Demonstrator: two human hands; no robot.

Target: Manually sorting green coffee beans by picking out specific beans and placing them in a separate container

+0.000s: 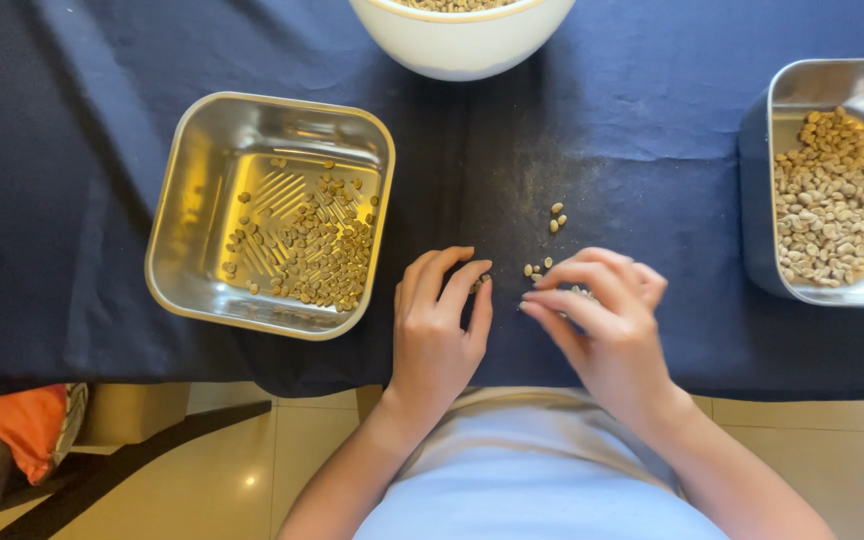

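We see small pale beans [540, 268] scattered on the dark blue cloth [632, 120] of the table; too tiny to tell their axis. Our left hand [437, 330] pinches one bean; the right hand's [607, 320] grip is narrow, fingers curled over others. Tiled floor [242, 470] near.

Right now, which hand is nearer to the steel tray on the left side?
Left. The left hand lies just right of the steel tray; the right hand is farther right, beyond the left hand.
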